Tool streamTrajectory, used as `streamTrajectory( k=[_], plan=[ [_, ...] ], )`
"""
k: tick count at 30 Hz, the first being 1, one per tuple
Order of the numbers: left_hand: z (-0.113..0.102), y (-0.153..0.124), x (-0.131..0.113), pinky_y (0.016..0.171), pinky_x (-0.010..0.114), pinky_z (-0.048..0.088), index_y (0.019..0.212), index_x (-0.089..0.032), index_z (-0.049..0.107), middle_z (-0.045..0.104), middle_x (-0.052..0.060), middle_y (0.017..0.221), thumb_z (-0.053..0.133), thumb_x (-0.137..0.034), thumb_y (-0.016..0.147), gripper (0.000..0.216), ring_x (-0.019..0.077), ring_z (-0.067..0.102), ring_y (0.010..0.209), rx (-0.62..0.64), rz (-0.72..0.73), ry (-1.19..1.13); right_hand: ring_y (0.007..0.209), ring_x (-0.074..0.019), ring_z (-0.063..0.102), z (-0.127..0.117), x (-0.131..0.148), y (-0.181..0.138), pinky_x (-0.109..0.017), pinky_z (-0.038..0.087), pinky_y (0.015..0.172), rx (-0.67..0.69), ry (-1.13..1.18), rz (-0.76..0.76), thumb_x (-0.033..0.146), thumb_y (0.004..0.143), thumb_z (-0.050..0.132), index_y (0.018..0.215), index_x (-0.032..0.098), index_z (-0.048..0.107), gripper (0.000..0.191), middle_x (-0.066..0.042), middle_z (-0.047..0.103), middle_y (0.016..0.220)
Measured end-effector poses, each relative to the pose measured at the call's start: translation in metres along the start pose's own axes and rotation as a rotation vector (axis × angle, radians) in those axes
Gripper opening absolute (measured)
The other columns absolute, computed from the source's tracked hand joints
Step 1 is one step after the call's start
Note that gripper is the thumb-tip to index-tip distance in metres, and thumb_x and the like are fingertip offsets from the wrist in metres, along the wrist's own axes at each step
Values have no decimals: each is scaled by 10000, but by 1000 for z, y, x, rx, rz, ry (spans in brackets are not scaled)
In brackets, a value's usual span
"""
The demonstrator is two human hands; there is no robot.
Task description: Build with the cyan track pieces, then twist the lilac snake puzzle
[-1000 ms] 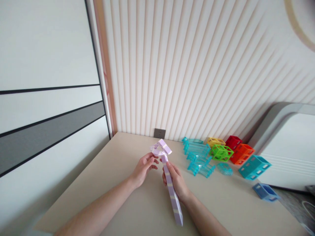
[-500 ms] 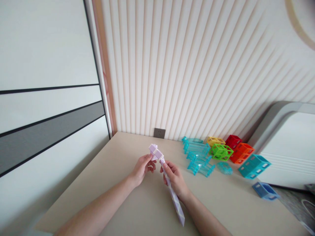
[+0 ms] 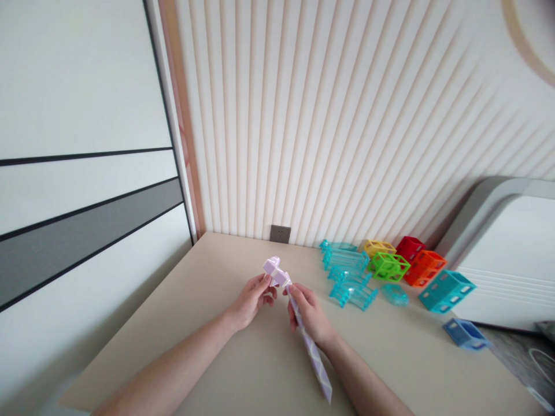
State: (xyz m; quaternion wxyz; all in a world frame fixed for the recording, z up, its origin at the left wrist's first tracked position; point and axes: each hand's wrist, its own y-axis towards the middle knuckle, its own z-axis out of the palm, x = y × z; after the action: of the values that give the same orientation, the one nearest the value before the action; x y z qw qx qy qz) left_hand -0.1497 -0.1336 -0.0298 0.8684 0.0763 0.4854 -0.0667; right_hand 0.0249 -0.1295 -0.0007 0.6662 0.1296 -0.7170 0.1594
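Note:
A lilac and white snake puzzle (image 3: 313,352) is held above the table between both hands. Its upper end is folded into a small cluster of blocks, while the rest runs straight down toward me. My left hand (image 3: 252,301) pinches the folded cluster with thumb and fingers. Just below the bend, my right hand (image 3: 311,315) is closed around the straight part, thumb on top. The right hand's fingers partly hide the puzzle there.
On the right of the table (image 3: 208,370) lie clear teal plastic pieces (image 3: 347,260). Beyond them stand yellow, green (image 3: 389,266), red, orange (image 3: 425,267), teal (image 3: 446,290) and blue (image 3: 466,334) open-sided blocks. A socket (image 3: 280,233) sits on the ribbed wall behind.
The folded end of the snake puzzle has turned slightly in my left hand. Its straight tail has swung a little to the right. Both hands keep their hold.

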Motion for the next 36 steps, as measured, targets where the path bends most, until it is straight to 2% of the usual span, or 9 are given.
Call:
streamTrajectory(
  k=[5,9,15,19,24,27,30,33,36],
  plan=[
    [-7,2,1,619,254,417,1117,-167,666,664,51,892,716,-426,837,384,144,584,740,-11,31,3,325,-120,497,2,-2,-3,-211,337,354,9,-15,69,732,838,410,853,177,574,579,61,532,421],
    [-9,1,-3,639,266,418,1117,-185,670,682,54,932,712,-449,835,389,155,607,753,5,34,37,316,-120,498,1,-2,-4,-209,338,345,27,19,118,737,830,416,838,180,577,580,58,541,422],
    [-8,-2,-13,648,274,405,1091,-231,674,682,31,870,699,-402,851,296,164,629,735,101,-3,69,291,-105,481,-14,2,-3,-190,311,327,286,160,171,707,837,432,858,176,584,552,61,539,415],
    [-9,-4,-17,657,282,419,1184,-267,649,675,29,893,734,-386,815,397,162,615,736,119,-64,78,300,-94,471,-18,6,-4,-190,307,339,366,221,190,689,847,448,868,176,596,534,71,522,422],
    [-2,-1,-17,701,296,441,1179,-259,640,674,14,823,726,-373,821,386,180,623,758,20,35,64,350,-94,470,-11,13,-9,-203,334,381,262,207,25,655,874,502,950,159,598,511,73,522,459],
    [0,1,-19,768,330,460,1117,-218,674,695,39,863,671,-504,841,398,198,623,802,-73,109,1,371,-84,433,-9,19,-11,-208,335,395,199,233,-30,625,861,576,998,159,593,486,89,484,477],
    [-1,2,-23,790,333,462,1097,-206,692,703,72,994,609,-604,846,477,218,618,892,-91,164,-59,387,-79,427,-8,20,-10,-214,336,406,175,255,-43,617,840,621,997,157,591,487,91,470,501],
    [-4,1,-26,813,312,450,1142,-217,679,689,76,1077,670,-574,815,484,215,600,946,-81,224,-9,395,-67,438,-8,15,-7,-209,346,410,185,247,-27,620,805,666,992,165,576,500,78,516,569],
    [-3,-1,-26,859,303,428,1120,-199,679,695,71,1040,747,-464,788,431,221,594,964,-91,231,172,409,-73,506,-7,10,-6,-203,376,414,218,224,-2,630,791,677,995,169,563,517,58,572,635]
  ],
)
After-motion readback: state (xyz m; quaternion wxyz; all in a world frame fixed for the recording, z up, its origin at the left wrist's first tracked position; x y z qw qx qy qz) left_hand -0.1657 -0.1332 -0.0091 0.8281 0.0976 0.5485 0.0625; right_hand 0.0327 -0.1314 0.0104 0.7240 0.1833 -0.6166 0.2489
